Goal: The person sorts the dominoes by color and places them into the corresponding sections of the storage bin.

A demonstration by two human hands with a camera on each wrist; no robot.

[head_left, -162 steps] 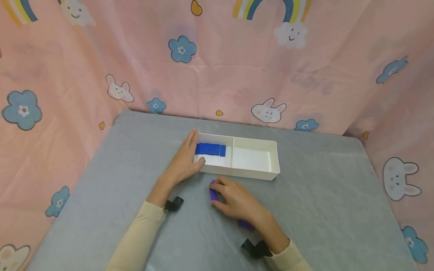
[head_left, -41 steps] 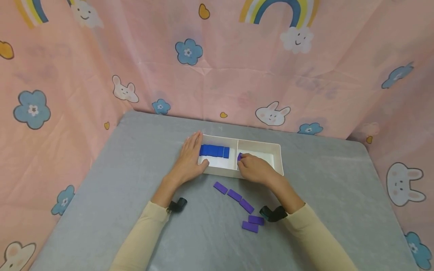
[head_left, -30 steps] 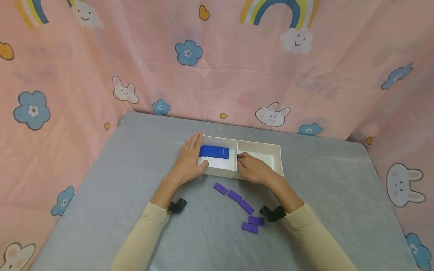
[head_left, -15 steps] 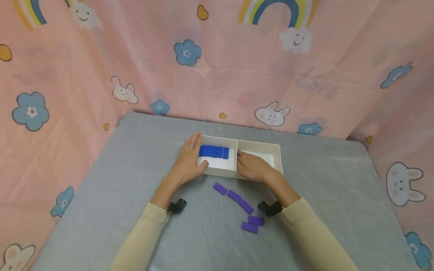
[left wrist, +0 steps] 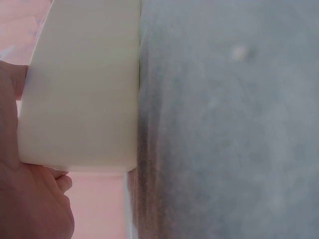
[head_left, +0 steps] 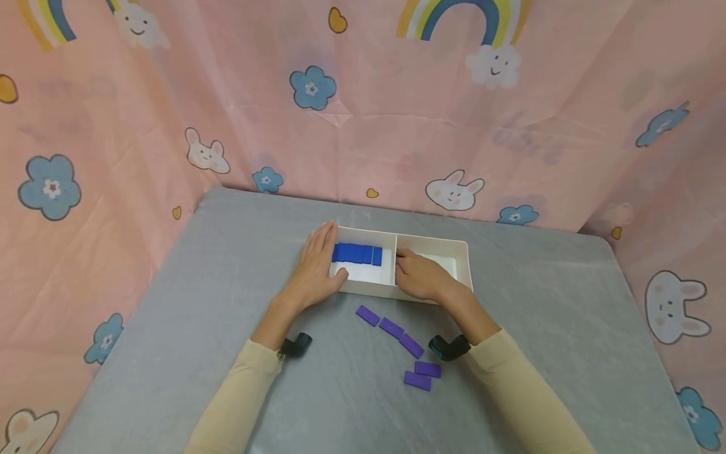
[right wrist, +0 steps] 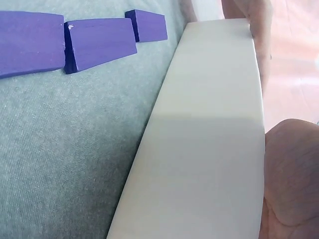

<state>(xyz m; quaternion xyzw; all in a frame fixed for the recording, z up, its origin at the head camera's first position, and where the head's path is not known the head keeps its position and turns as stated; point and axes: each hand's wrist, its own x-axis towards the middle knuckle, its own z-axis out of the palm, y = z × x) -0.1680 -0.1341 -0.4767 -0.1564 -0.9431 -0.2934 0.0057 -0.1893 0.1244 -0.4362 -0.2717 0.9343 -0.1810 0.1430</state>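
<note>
A: What's biggest here?
B: The pink cloth at the back, then the grey surface.
A: And on that?
B: A white box, split by a divider into two compartments.
A: The hands?
B: The left hand holds the box's left end, fingers fairly straight along the outside, thumb over the near rim. The right hand dips into the right compartment, fingers bent, tips by the divider. I can't tell whether they pinch anything.
A: The blocks?
B: A row of blue blocks lies in the left compartment. Five purple blocks lie on the surface before the box: three in a slanting line, two side by side nearer the person.
A: Which step is this?
B: Setting a purple block against the divider, I'd judge, though none shows clearly there.
A: Next?
B: Probably it calls for withdrawing the right hand without nudging anything beneath, then picking up another purple block.
</note>
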